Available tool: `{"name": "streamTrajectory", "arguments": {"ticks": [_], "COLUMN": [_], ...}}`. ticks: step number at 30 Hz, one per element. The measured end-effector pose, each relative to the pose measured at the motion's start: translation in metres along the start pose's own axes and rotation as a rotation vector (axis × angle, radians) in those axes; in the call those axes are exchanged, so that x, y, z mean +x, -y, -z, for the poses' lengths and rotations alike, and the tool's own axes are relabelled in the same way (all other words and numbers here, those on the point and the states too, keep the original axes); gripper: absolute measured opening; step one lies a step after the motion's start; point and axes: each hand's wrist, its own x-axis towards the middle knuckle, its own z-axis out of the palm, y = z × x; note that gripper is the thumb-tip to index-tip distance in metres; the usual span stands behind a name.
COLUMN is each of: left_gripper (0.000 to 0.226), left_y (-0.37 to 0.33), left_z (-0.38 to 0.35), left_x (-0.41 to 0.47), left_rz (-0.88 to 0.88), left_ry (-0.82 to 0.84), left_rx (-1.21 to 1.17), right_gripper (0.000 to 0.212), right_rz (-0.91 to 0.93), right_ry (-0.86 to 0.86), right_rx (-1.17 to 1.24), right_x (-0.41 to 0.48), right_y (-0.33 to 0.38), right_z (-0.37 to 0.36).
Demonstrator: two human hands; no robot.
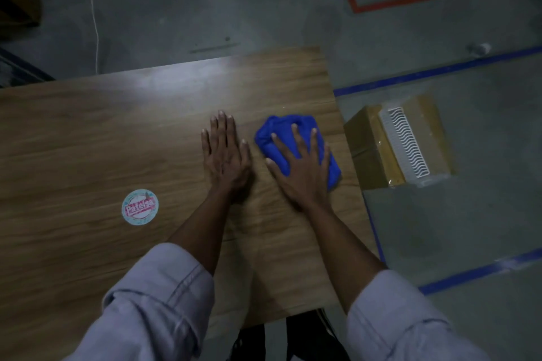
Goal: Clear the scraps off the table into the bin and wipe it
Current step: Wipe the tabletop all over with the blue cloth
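A bunched blue cloth lies on the wooden table near its right edge. My right hand presses down on the cloth with its fingers spread and straight. Just left of it, my left hand rests flat on the bare table top, fingers straight and together. No scraps show on the table surface in this view.
A round white and red sticker is stuck on the table at the left. On the floor to the right of the table stands a cardboard box with a white ribbed object on it. Blue tape lines and orange ones mark the floor.
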Motion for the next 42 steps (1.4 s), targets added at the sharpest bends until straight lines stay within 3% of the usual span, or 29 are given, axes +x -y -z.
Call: {"name": "streamTrajectory", "arguments": {"ticks": [3,7,13,18,24,27,31,35,38,42], "left_gripper": [0.067,0.068,0.063,0.056,0.062,0.065,0.062,0.065,0.065,0.062], "left_y": [-0.005,-0.001,0.004,0.004,-0.004,-0.002,0.005,0.000,-0.008,-0.026], "left_z": [0.001,-0.003,-0.003,0.022,0.013,-0.006,-0.010,0.004,0.011,0.005], "left_x": [-0.001,0.001,0.004,0.005,0.024,0.030,0.030,0.031,0.040,0.061], "left_rz": [0.001,-0.001,-0.007,0.024,-0.253,-0.248,-0.206,-0.153,-0.218,-0.174], "left_ry": [0.004,-0.028,-0.060,-0.092,0.034,0.019,-0.111,-0.066,0.028,0.108], "left_rx": [0.020,0.010,-0.020,-0.334,0.028,0.063,-0.108,-0.134,-0.257,-0.454], "right_gripper": [0.069,0.070,0.063,0.065,0.068,0.064,0.062,0.060,0.069,0.076], "right_rz": [-0.106,-0.226,0.073,0.071,-0.256,-0.196,0.037,0.179,0.115,-0.006], "right_ry": [-0.004,-0.090,-0.098,-0.028,-0.116,-0.171,-0.114,-0.047,-0.026,-0.016], "right_rx": [-0.013,0.024,0.009,0.007,-0.001,0.008,-0.003,0.019,-0.007,-0.028], "right_x": [0.005,0.069,0.074,0.008,0.047,0.094,0.108,0.070,0.043,0.053], "right_y": [-0.031,-0.017,0.058,0.025,-0.018,0.001,0.044,0.047,0.024,0.018], "right_z": [0.006,0.004,-0.017,-0.005,0.002,-0.006,-0.012,-0.008,-0.005,-0.001]}}
